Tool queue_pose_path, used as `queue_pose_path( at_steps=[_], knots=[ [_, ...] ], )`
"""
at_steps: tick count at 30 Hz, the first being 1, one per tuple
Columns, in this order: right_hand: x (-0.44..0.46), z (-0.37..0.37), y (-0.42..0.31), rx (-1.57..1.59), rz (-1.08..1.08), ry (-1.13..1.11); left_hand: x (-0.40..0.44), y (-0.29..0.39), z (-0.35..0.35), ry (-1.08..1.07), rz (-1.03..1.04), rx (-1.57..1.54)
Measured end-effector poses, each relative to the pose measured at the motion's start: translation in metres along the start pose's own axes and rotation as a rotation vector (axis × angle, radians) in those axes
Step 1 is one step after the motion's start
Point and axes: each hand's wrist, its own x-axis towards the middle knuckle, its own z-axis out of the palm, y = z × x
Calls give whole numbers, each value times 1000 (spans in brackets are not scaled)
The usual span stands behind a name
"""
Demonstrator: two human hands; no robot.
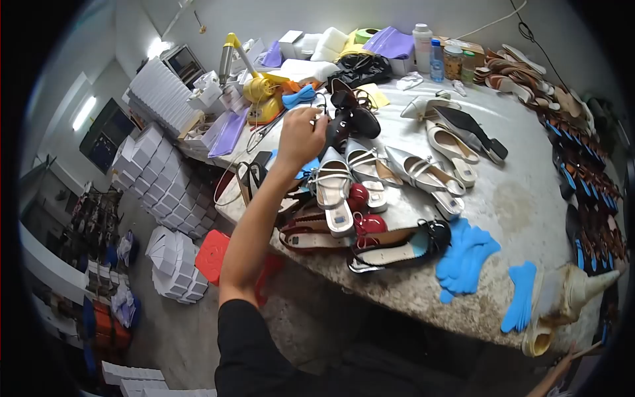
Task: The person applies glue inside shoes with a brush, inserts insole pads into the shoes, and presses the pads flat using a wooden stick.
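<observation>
My left hand (303, 137) reaches over the table with its fingers curled at the near side of a black strappy shoe (338, 126). Part of that grip is hidden. Another black shoe (364, 122) lies against it. Closer to me are a silver slingback shoe (333, 178), a second silver shoe (423, 171), a dark red shoe (311, 239) and a black flat shoe (397, 248) with a bow. Far off at the lower right edge, my right hand (561, 370) appears small, its fingers closed around a thin pale stick (587, 349).
Blue gloves (466, 258) and a folded blue glove (520, 298) lie near the front edge, beside a stained beige pot (549, 317). Shoe parts (522, 79) line the right. A yellow tool stand (261, 99) stands at back left. White boxes (159, 178) and a red stool (213, 255) flank the table.
</observation>
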Motion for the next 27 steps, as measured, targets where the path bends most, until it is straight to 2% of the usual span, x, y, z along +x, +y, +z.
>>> queue_pose_path(
  at_steps=[1, 3, 4, 6, 7, 9, 10, 11, 13, 15, 16, 18, 20, 21, 23, 25, 27],
  knots=[
    [1, 5, -4, -1, 15, 2, 17, -30, 23, -80, -69, 72],
    [5, 14, -8, 3, 51, 6, 46, -63, 65, -422, -211, 282],
    [8, 18, -7, 1, 67, 7, 56, -75, 86, -420, -216, 275],
    [13, 22, -6, 10, 103, 26, 85, -87, 127, -573, -409, 125],
    [14, 21, -6, 16, 120, 34, 100, -87, 143, -575, -399, 114],
    [17, 21, -2, 15, 149, 45, 124, -85, 174, -438, -629, 16],
    [17, 21, 0, 17, 160, 53, 139, -86, 189, -454, -718, -7],
    [19, 20, 2, 17, 172, 54, 137, -84, 200, -345, -808, -73],
    [26, 19, 6, 20, 183, 63, 131, -113, 245, -393, -1021, 97],
    [29, 13, 15, 18, 202, 70, 128, -152, 248, -504, -1033, -266],
    [31, 10, 24, 23, 214, 76, 125, -145, 232, -462, -1092, -373],
    [32, 5, 30, 23, 232, 74, 139, -142, 211, -642, -1165, -268],
    [29, -3, 34, 32, 252, 84, 135, -138, 214, -599, -1006, -364],
    [30, -7, 39, 37, 257, 92, 129, -129, 219, -511, -961, -447],
    [33, -11, 48, 59, 258, 113, 127, -115, 245, -364, -807, 25],
    [31, -18, 52, 56, 262, 114, 127, -87, 236, -395, -771, -100],
    [29, -24, 56, 47, 269, 118, 127, -103, 257, -390, -783, -204]
  ],
)
